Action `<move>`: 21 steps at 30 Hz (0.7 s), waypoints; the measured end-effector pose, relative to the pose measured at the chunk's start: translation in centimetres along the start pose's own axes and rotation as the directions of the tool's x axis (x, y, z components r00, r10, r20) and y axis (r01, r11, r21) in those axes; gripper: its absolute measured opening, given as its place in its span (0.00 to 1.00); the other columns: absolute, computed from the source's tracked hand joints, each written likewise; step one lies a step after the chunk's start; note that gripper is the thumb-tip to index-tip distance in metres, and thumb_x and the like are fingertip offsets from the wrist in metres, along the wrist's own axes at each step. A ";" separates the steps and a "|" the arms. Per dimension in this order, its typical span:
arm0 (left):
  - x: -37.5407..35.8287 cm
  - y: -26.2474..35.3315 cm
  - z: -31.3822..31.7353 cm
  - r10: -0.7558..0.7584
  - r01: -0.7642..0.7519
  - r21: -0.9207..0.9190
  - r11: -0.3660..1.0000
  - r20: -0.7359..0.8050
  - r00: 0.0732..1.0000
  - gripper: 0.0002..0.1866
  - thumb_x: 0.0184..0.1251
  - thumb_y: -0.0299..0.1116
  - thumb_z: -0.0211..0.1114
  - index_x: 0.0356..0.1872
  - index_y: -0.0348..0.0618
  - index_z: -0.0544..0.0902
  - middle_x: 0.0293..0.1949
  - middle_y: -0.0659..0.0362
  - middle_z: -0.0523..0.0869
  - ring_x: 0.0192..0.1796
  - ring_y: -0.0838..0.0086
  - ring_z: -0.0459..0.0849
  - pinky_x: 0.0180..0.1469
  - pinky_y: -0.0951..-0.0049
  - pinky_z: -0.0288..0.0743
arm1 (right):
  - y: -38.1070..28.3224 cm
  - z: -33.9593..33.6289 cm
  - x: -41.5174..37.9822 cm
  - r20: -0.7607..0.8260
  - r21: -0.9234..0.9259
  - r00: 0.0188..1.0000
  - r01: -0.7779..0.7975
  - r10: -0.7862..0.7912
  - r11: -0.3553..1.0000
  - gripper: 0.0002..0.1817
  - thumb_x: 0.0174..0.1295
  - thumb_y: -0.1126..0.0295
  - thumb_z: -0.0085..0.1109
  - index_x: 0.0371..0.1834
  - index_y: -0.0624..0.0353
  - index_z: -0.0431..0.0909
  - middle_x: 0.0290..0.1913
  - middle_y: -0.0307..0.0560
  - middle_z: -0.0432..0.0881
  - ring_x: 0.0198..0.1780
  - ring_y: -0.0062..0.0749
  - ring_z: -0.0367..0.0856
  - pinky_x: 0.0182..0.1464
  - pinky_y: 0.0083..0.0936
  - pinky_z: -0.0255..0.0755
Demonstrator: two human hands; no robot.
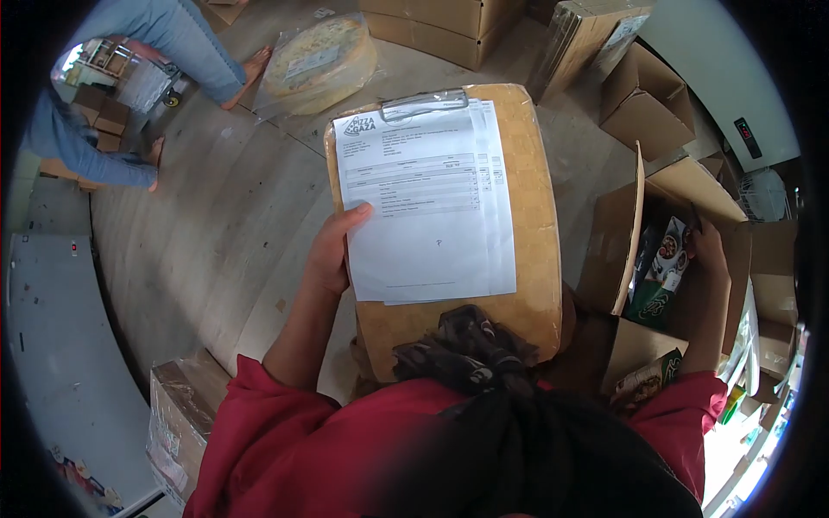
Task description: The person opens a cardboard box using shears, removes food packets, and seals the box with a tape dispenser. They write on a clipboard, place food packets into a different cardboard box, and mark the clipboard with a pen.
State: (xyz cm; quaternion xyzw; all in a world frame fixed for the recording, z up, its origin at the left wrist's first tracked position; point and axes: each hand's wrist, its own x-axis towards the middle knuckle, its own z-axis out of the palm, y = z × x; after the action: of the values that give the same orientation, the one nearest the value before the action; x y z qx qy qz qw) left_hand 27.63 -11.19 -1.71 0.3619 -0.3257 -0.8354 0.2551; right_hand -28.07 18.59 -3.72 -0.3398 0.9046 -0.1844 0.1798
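A wooden clipboard (534,216) with a metal clip (425,105) at its top bears several printed sheets (414,250) headed "Pizza Gaza". My left hand (332,249) grips the left edge, its thumb on the paper. On the right, my right hand (708,246) reaches inside an open cardboard box (609,250), beside a green and black packet (658,289). A dark, thin thing shows at its fingertips, too small to name. Another packet (648,380) lies in the box part nearer my right sleeve.
At the upper left stands a barefoot person in jeans (186,52). A wrapped round package (319,65) lies on the floor (216,224). Cardboard boxes (648,104) stand at the upper right beside a white appliance (734,78). A wrapped box (186,406) is at lower left.
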 end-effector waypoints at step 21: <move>0.4 -0.4 1.3 0.068 -0.066 0.012 0.998 -0.147 0.987 0.26 0.62 0.40 0.55 0.54 0.28 0.68 0.48 0.49 0.77 0.46 0.67 0.78 0.48 0.72 0.71 | -0.2 -0.3 -0.3 0.016 0.002 1.000 0.012 -0.012 1.000 0.11 0.58 0.77 0.42 0.42 0.65 0.72 0.20 0.52 0.77 0.18 0.34 0.78 0.22 0.28 0.73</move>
State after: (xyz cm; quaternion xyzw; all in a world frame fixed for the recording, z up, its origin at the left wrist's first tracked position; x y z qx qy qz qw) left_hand 26.34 -10.75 -1.50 0.4123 -0.3210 -0.7962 0.3051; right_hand -27.87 18.76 -3.33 -0.3467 0.9008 -0.1834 0.1864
